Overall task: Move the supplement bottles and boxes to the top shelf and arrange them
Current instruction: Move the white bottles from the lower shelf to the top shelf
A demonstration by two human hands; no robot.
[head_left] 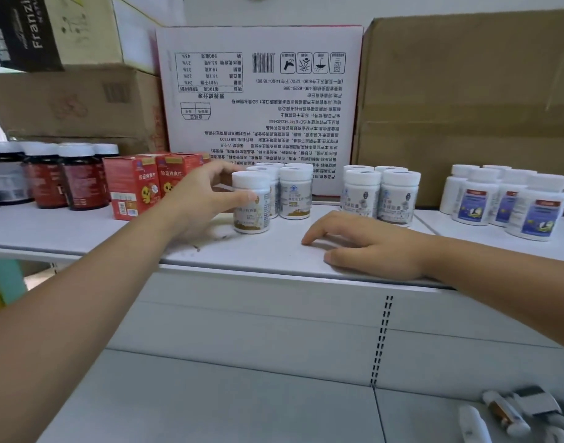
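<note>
On the white top shelf (82,231) my left hand (204,199) grips a white supplement bottle (251,203) with a gold-brown label, thumb in front and fingers behind it. More bottles of the same kind (295,193) stand right behind it. My right hand (367,247) rests flat on the shelf's front edge with fingers relaxed, holding nothing. Right of it stand white bottles with grey labels (381,196), and further right white bottles with blue labels (511,203). Red boxes (136,187) and dark bottles with white caps (63,177) stand to the left.
A white printed carton (261,100) and brown cartons (466,107) stand against the wall behind the bottles. More cartons (72,100) are stacked at the back left. On the lower shelf at the bottom right lie small white packages (523,414).
</note>
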